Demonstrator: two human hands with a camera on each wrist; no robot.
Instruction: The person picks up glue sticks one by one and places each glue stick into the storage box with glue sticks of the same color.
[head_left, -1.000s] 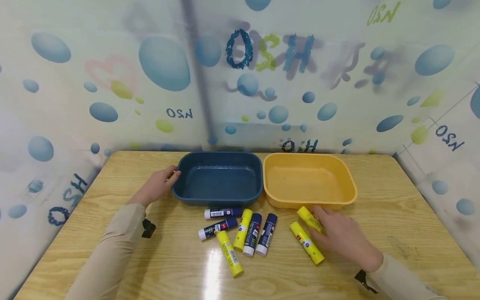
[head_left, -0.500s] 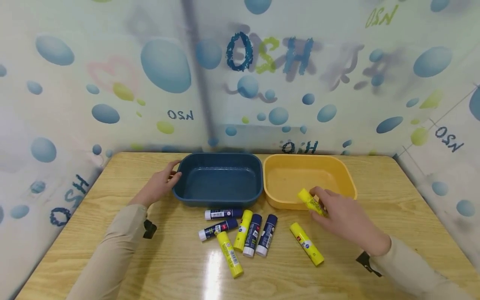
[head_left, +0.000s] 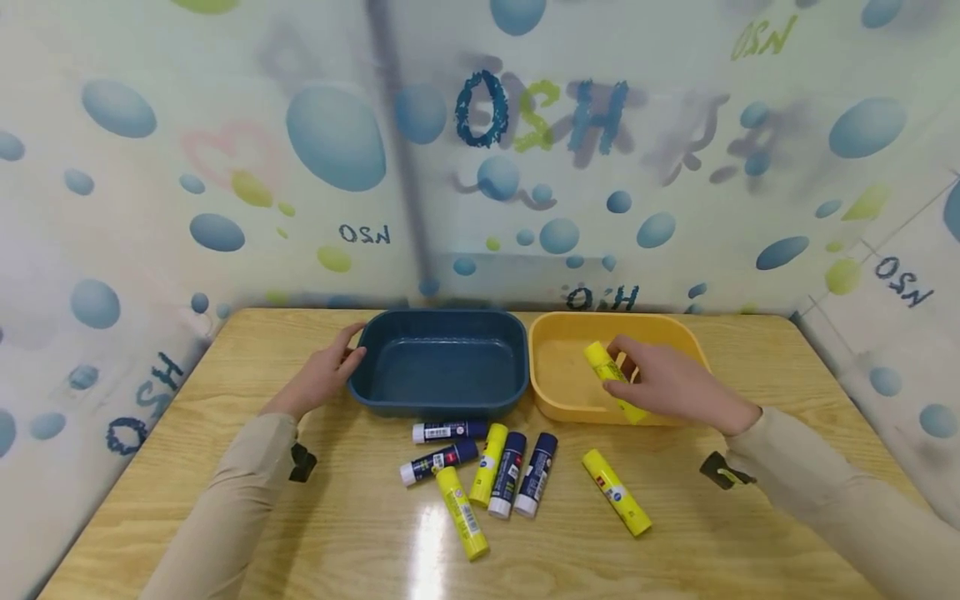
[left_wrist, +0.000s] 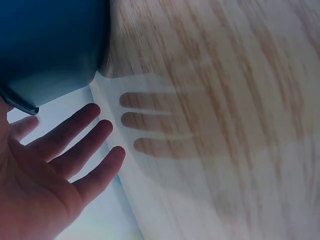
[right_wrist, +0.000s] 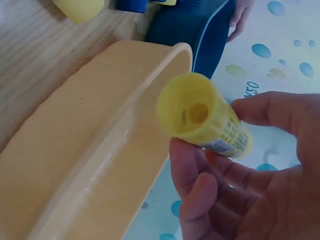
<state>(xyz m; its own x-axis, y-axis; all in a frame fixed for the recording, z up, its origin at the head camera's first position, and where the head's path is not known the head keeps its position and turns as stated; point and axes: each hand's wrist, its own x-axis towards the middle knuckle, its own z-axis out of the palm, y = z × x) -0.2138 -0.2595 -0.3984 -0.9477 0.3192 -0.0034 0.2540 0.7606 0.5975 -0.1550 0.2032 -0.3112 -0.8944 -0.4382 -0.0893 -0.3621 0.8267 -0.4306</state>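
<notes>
My right hand (head_left: 671, 385) pinches a yellow glue stick (head_left: 602, 360) between thumb and fingers above the orange tray (head_left: 546, 405). In the right wrist view the hollow end of that glue stick (right_wrist: 182, 107) faces the camera. At the left end of the dark blue tray (head_left: 438, 411), my left hand (head_left: 318, 379) rests its thumb near the rim. The left wrist view has this left hand (left_wrist: 45, 185) with its fingers spread and extended beside the blue tray's wall (left_wrist: 50, 55). Part of its thumb is out of frame.
Several glue sticks lie in front of the trays: navy ones with white ends, such as this navy glue stick (head_left: 536, 475), and yellow ones. One yellow glue stick (head_left: 617, 493) lies apart at the right. A patterned backdrop (head_left: 495, 208) stands behind the wooden table (head_left: 337, 542).
My right hand has lifted the yellow glue stick from the table by the orange tray's front edge and carried it up over that tray. My left hand stays at the blue tray.
</notes>
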